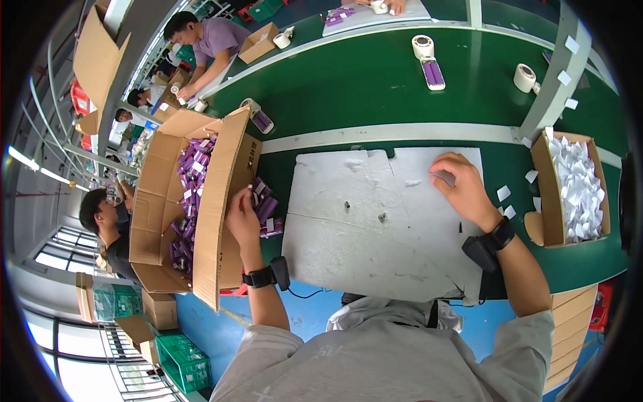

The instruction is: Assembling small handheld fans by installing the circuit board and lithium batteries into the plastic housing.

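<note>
While the person's left hand (242, 218) reaches into a small heap of glossy purple cylindrical packs (268, 209) just right of the tall brown corrugated-cardboard carton (226, 204), its fingers bend inward; from where I stand, I cannot tell whether they pinch one. The right hand (463, 187) hangs over the far right of a pitted, pale-grey foam board (321, 251), fingers curled, thumb apart, nothing visible between. Picking up a pack seems the step in hand; the next move calls for a sure hold on that slick, rounded wrapping.
</note>
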`<state>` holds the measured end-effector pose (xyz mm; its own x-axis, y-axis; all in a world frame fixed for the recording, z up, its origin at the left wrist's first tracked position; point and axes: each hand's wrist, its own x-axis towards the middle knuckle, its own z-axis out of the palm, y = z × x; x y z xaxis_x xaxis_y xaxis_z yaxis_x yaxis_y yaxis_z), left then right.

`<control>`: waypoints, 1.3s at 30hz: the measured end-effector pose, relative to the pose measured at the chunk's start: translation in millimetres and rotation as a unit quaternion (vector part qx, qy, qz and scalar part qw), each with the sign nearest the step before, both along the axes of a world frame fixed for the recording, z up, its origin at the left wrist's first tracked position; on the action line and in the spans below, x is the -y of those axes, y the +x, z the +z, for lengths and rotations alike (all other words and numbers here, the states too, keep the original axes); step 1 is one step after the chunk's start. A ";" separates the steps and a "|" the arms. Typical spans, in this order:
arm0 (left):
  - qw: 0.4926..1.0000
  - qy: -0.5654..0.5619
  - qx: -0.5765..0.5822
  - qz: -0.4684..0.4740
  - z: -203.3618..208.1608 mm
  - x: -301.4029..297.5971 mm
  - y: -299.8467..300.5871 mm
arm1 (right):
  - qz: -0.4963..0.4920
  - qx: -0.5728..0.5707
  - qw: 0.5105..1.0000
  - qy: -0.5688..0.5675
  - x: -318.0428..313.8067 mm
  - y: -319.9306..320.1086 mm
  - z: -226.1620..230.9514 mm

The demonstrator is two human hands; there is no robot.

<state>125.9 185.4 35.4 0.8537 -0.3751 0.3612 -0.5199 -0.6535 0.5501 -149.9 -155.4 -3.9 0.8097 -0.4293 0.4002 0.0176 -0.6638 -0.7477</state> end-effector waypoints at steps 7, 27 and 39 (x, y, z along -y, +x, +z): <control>0.919 -0.346 0.062 -0.179 40.1 84.9 -88.3 | 0.033 0.017 0.997 0.067 -9.6 -5.7 8.3; 0.682 -0.205 -0.445 -0.543 -47.2 240.6 -134.4 | 0.089 0.122 0.922 0.357 -21.3 -1.1 8.2; 0.779 -0.224 -0.341 -0.477 -54.0 235.1 -137.7 | -0.019 0.051 0.968 0.243 -24.1 -3.3 8.8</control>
<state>-11.8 -49.7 -18.6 0.3149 -0.9226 0.2229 -0.1380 0.1878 0.9725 -153.1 -131.3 4.9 0.7573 -0.6150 0.2196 0.0900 -0.2348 -0.9679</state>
